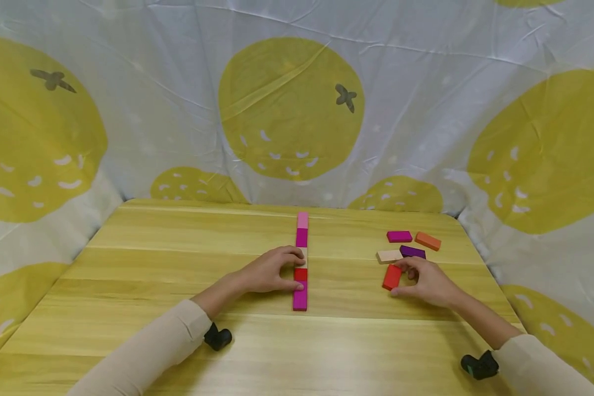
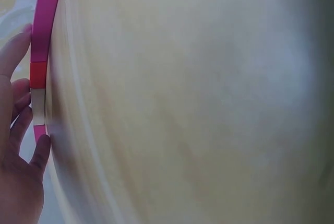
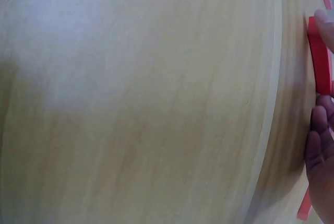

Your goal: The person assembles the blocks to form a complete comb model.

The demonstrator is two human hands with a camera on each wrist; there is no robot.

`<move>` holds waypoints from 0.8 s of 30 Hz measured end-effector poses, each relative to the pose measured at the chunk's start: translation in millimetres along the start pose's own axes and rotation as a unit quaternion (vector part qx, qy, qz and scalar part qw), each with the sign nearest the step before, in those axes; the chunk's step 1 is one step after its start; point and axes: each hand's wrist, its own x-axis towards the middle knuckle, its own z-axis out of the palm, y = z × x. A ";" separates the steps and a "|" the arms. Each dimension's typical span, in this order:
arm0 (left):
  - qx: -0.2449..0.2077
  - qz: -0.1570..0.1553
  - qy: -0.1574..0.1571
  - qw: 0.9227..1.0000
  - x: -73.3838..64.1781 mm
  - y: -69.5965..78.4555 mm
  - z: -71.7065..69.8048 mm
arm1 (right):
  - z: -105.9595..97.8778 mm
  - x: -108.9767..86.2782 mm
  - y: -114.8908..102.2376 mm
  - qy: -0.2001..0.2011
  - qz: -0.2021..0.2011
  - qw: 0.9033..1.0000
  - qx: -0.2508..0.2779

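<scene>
A straight row of flat coloured domino blocks runs away from me. From the far end come a light pink block (image 1: 302, 220), a magenta block (image 1: 302, 237), a beige block (image 1: 304, 256), a red block (image 1: 301, 274) and a nearer magenta block (image 1: 300, 300). My left hand (image 1: 267, 270) rests against the row's left side, thumb at the nearer magenta block and fingertips by the beige one. To the right, my right hand (image 1: 428, 281) pinches another red block (image 1: 391, 277) by its two ends, between thumb and fingers, slightly tilted.
Around the right hand lie a beige block (image 1: 389, 257), a dark purple block (image 1: 413, 252), a magenta block (image 1: 399, 236) and an orange block (image 1: 428, 241). A patterned cloth (image 1: 292, 110) rises behind the wooden table (image 1: 178, 231)'s far edge.
</scene>
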 end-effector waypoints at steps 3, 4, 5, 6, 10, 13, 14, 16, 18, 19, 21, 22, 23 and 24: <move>-0.001 0.000 0.000 1.000 -0.2 0.6 -0.1 | 0.0 0.6 -2.9 -0.002 -0.002 1.000 -0.004; 0.000 -0.001 0.000 1.000 -0.2 0.8 -0.1 | -0.2 0.7 -3.5 -0.003 -0.004 1.000 -0.005; 0.001 -0.001 -0.001 1.000 -0.2 0.9 -0.2 | -0.4 0.7 -3.9 -0.005 -0.003 1.000 -0.006; 0.002 -0.001 -0.001 1.000 -0.3 1.2 -0.3 | -0.6 0.7 -4.1 -0.006 -0.003 1.000 -0.007; 0.004 0.000 -0.002 1.000 0.3 1.4 -0.7 | -1.6 0.7 -5.1 -0.012 -0.005 1.000 -0.009; 0.003 0.004 -0.002 1.000 1.0 0.8 -0.6 | -1.0 1.1 -8.8 -0.016 -0.015 1.000 -0.001; 0.004 0.004 -0.001 1.000 1.3 0.5 -0.4 | -0.4 1.5 -10.9 -0.018 -0.021 1.000 0.004; 0.003 0.004 0.000 1.000 1.4 -0.2 -0.1 | 1.4 2.5 -15.8 -0.023 -0.032 0.999 0.014; 0.001 0.002 0.001 1.000 1.4 -0.8 0.4 | 3.9 4.1 -21.4 -0.032 -0.043 0.998 0.024; 0.000 0.001 0.001 1.000 1.3 -1.1 0.7 | 5.4 5.1 -24.3 -0.035 -0.048 0.998 0.028; -0.001 0.000 0.000 1.000 0.9 -1.5 0.9 | 8.8 6.9 -29.9 -0.040 -0.056 0.997 0.031; -0.002 0.000 0.000 1.000 0.7 -1.6 1.1 | 10.6 8.0 -32.6 -0.042 -0.060 0.997 0.032; -0.002 0.000 0.000 1.000 0.6 -1.7 1.2 | 12.4 8.9 -35.2 -0.044 -0.063 0.997 0.034; -0.002 0.000 0.000 1.000 0.4 -1.9 1.3 | 14.2 9.8 -37.8 -0.044 -0.066 0.996 0.035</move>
